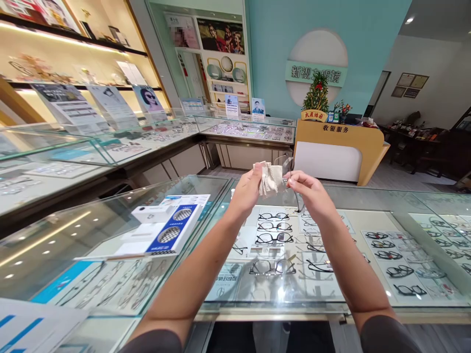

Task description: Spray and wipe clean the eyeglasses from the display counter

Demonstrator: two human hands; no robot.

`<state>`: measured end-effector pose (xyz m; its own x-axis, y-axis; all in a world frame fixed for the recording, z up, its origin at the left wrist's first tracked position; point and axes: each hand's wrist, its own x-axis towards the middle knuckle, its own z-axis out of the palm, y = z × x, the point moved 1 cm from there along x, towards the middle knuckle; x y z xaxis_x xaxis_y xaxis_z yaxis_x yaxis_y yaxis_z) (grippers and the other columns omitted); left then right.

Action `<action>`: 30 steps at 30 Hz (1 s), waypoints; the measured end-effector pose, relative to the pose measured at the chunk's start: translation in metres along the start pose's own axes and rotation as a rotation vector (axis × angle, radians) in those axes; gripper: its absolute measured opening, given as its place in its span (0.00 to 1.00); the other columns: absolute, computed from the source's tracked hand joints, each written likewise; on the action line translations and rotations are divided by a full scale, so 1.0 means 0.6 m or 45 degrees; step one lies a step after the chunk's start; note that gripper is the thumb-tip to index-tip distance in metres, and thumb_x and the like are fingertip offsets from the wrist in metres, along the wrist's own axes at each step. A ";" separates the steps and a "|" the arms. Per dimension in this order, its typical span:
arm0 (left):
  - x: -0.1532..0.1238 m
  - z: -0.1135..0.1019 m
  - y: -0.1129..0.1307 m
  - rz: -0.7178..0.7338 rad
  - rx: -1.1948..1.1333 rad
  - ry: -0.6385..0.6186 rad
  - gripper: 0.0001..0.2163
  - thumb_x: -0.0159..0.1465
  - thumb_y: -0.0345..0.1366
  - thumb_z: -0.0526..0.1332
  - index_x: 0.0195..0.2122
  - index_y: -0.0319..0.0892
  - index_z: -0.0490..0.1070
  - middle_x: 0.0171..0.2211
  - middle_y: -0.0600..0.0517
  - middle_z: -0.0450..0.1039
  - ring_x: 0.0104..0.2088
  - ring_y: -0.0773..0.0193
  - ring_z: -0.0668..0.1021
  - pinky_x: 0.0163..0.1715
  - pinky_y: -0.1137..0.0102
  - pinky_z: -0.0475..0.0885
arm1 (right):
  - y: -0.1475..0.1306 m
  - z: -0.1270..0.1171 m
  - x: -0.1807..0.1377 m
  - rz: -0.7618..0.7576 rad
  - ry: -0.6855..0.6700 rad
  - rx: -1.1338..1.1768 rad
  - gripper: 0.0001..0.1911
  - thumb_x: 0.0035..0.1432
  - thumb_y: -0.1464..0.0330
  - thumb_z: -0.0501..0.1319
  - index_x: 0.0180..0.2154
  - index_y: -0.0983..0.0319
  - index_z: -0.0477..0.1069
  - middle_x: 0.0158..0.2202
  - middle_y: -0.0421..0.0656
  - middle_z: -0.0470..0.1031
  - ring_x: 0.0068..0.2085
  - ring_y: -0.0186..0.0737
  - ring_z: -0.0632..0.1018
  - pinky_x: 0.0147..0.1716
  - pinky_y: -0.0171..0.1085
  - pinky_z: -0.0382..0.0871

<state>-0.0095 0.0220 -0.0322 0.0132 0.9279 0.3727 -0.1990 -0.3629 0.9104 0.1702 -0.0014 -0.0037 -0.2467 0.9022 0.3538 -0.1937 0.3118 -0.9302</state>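
L hand (248,190) pinches crumpled cream cloth (272,179) (zigzag-edged), R hand (308,188) grips thin-rimmed glasses (291,166) w/ slim temples.

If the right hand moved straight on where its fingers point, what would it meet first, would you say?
Beyond the glasses it holds, the right hand would probably meet the cloth in the left hand first, though depth is hard to judge.

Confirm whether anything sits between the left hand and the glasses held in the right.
Yes: the cream cloth, held by the left hand, lies between it and the glasses. Nothing visible separates the right hand from them.
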 end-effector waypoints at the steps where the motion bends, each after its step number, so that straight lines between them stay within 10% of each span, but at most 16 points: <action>1: -0.001 0.000 0.000 -0.011 -0.016 -0.006 0.37 0.62 0.73 0.61 0.41 0.38 0.80 0.36 0.45 0.84 0.39 0.55 0.84 0.39 0.66 0.76 | 0.003 0.003 0.000 0.021 -0.031 -0.021 0.18 0.49 0.53 0.77 0.26 0.58 0.76 0.45 0.43 0.74 0.49 0.45 0.74 0.57 0.46 0.66; 18: -0.006 -0.005 0.034 0.068 0.030 -0.057 0.30 0.58 0.67 0.71 0.28 0.40 0.76 0.24 0.52 0.75 0.23 0.68 0.70 0.24 0.72 0.64 | 0.012 0.011 -0.002 0.024 -0.076 -0.129 0.20 0.49 0.52 0.77 0.26 0.58 0.75 0.42 0.41 0.73 0.44 0.41 0.73 0.48 0.41 0.64; 30: -0.013 0.008 0.038 -0.218 -0.240 -0.102 0.28 0.43 0.53 0.84 0.34 0.39 0.79 0.29 0.55 0.78 0.28 0.70 0.75 0.30 0.74 0.70 | 0.017 0.013 0.003 0.091 -0.096 0.037 0.22 0.46 0.52 0.79 0.25 0.59 0.74 0.34 0.39 0.72 0.39 0.38 0.70 0.47 0.41 0.65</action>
<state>-0.0092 0.0063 -0.0136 0.1386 0.9617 0.2363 -0.3658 -0.1720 0.9147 0.1607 0.0008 -0.0117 -0.3316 0.8963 0.2943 -0.2002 0.2380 -0.9504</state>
